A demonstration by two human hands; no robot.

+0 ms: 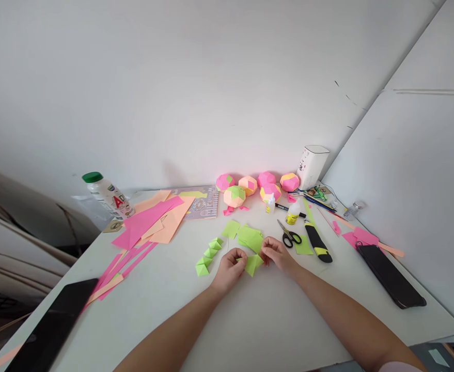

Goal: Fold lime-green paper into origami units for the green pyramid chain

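Note:
My left hand [230, 266] and my right hand [277, 254] meet over the white table [172, 310], both pinching a folded green paper piece [253, 264] between their fingertips. Just behind the hands lie flat green paper squares [246, 235]. To the left of my left hand a row of several folded green paper units [208, 256] rests on the table.
Several pink, orange and green paper balls [255, 187] sit at the back by a white box [312, 165]. Scissors [290, 235], a black-yellow cutter [317, 243], glue bottles [293, 213], pink and orange sheets [153, 219], a bottle [108, 195] and two dark phones [389, 275] lie around.

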